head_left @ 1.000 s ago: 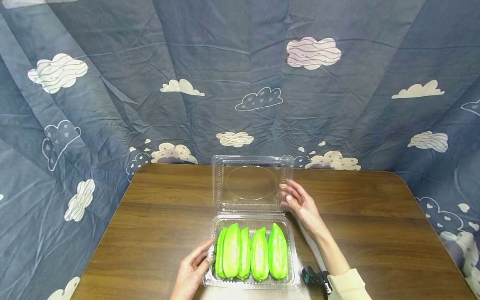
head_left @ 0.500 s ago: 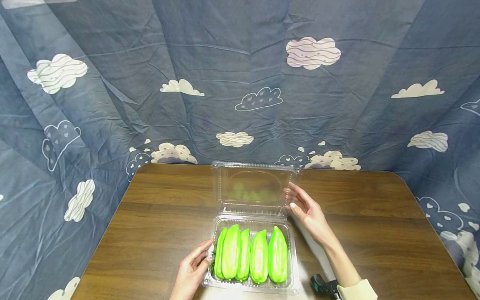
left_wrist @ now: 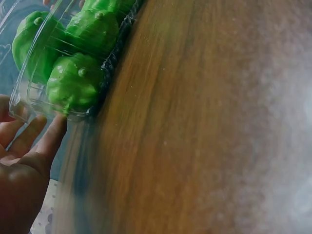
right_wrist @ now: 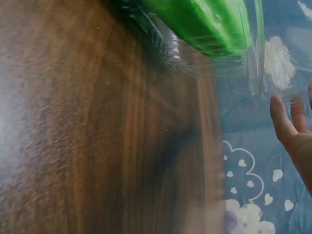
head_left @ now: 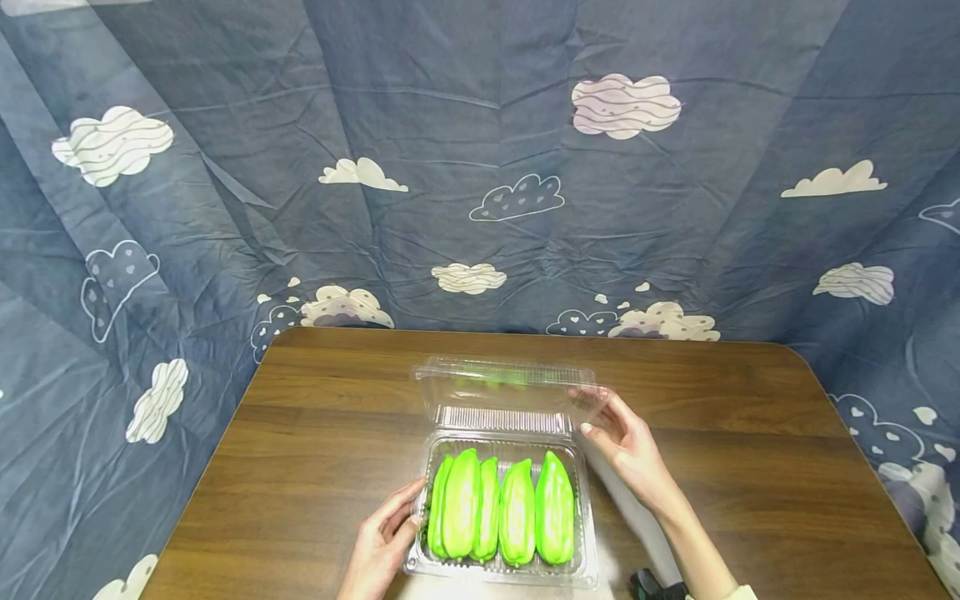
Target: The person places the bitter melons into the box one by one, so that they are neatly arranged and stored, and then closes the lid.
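Several bright green, pepper-shaped vegetables lie side by side in the base of a clear plastic clamshell box. Its hinged clear lid stands tilted up at the back, leaning forward over the hinge. My left hand rests against the box's left side, thumb and fingertips at the rim. In the left wrist view, extended fingers touch the end wall below the vegetables. At the lid's right edge, my right hand has straight fingers behind the clear plastic, the thumb near its front.
The box sits near the front of a brown wood-grain table. A black strap-like device is at the right forearm. Behind the table hangs a blue curtain with a cloud print.
The lid has swung forward and down from a nearly upright stance, the right hand moving with it toward the person. The left hand has stayed at the box's side.
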The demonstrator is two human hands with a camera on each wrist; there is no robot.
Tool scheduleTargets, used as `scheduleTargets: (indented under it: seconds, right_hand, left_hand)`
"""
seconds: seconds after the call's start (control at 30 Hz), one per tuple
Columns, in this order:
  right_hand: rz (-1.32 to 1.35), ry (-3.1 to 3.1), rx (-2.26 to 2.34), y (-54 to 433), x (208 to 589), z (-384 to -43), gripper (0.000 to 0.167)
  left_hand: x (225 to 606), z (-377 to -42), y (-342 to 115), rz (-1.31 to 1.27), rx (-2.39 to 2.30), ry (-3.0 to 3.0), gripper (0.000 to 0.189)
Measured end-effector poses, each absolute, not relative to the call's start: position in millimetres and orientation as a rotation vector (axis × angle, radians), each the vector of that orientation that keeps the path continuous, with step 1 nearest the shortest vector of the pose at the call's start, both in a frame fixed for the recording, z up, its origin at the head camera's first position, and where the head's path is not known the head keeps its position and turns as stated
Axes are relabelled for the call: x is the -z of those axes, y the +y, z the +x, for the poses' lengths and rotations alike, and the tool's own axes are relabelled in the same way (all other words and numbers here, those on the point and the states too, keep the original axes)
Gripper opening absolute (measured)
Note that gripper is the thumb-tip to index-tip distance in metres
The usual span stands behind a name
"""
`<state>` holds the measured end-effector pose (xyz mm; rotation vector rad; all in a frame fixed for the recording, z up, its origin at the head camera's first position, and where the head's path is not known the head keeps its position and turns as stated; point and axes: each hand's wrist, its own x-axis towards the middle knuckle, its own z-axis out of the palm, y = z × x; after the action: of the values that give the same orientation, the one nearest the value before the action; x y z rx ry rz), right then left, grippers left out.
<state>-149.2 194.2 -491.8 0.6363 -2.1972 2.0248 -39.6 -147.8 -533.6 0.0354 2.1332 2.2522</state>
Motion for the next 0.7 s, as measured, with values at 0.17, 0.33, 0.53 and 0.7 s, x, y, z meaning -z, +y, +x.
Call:
scheduleTargets:
  seconds: [0.17, 0.33, 0.53, 0.7]
  right_hand:
    - [0.501, -2.240, -1.918, 191, 489, -139, 0.046]
    - [0.474, -2.288, -1.889, 192, 485, -131, 0.042]
    - [0.667, -2.304, -1.877, 198, 483, -125, 0.044]
    - [0.733, -2.293, -1.880, 198, 486, -118, 0.044]
  left_hand:
    - [536, -39, -149, 0.109, -2.278, 2.158, 0.043]
    - [537, -38, -149, 0.126, -2.298, 2.149, 0.042]
    - [537, -39, -149, 0.071, -2.293, 2.137, 0.044]
    - [538, -38, -150, 0.059, -2.272, 2.153, 0.044]
